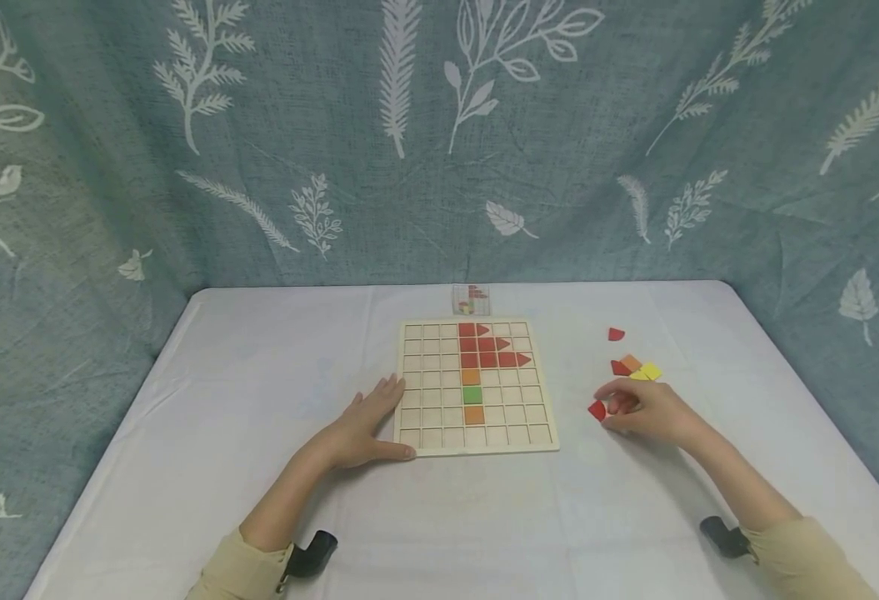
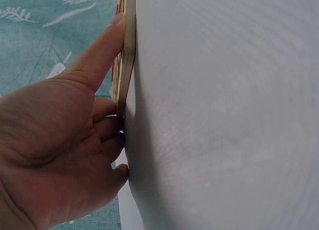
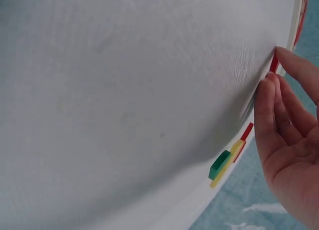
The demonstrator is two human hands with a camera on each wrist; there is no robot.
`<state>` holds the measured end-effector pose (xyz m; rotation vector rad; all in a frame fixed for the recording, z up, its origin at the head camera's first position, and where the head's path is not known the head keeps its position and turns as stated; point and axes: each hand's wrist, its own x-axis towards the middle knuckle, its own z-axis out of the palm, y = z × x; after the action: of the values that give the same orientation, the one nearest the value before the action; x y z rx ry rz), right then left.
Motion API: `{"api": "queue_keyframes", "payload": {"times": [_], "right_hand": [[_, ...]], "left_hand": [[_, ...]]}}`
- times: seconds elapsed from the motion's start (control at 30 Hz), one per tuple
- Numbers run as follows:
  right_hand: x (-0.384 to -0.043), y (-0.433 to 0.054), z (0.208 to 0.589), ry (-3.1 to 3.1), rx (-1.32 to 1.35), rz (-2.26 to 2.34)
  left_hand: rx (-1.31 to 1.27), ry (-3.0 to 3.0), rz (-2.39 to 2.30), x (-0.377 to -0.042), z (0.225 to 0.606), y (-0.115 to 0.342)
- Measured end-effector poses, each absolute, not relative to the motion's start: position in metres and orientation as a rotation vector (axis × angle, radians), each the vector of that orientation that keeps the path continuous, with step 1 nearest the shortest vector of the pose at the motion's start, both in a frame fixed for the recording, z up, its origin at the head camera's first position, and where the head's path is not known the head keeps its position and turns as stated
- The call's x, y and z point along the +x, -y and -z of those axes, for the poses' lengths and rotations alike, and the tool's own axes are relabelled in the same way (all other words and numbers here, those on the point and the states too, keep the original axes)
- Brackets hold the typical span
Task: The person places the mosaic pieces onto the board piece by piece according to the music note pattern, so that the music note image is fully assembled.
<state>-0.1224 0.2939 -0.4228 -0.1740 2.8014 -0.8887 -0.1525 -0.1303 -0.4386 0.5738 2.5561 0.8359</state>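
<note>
A square wooden grid board (image 1: 439, 433) lies on the table, holding rows of red tiles (image 1: 488, 359) with pointed ends. Below them sit two orange tiles (image 1: 473, 415) and a green tile (image 1: 472, 395) in one column. My left hand (image 1: 364, 423) rests at the board's lower left corner, thumb along the near edge and spread fingers at the left side; the left wrist view shows the thumb (image 2: 102, 50) on the rim. Right of the board, my right hand (image 1: 652, 412) pinches a small red tile (image 1: 596, 410) between thumb and fingers, low over the cloth.
Beyond the right hand lie a red tile (image 1: 620, 367), an orange tile (image 1: 630, 362) and yellow tiles (image 1: 651, 371); another red tile (image 1: 616, 334) lies farther back. A green piece (image 3: 220, 165) shows in the right wrist view. A clear pattern card (image 1: 471, 300) stands behind the board.
</note>
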Motion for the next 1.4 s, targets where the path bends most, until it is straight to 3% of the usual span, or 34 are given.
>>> {"api": "queue_keyframes", "payload": {"times": [0.53,0.93,1.4], "right_hand": [[-0.124,-0.289,0.427,-2.878,-0.27,0.898],[-0.125,-0.281,0.428,-2.851,-0.179,1.025],[-0.13,-0.219,0.428,-2.608,-0.186,1.352]], "left_hand": [[0.587,-2.565,-0.843,-0.153,0.442,0.13],[0.584,-2.563,-0.834,-0.153,0.439,0.131],[0.586,-2.549,-0.846,-0.154,0.439,0.131]]}}
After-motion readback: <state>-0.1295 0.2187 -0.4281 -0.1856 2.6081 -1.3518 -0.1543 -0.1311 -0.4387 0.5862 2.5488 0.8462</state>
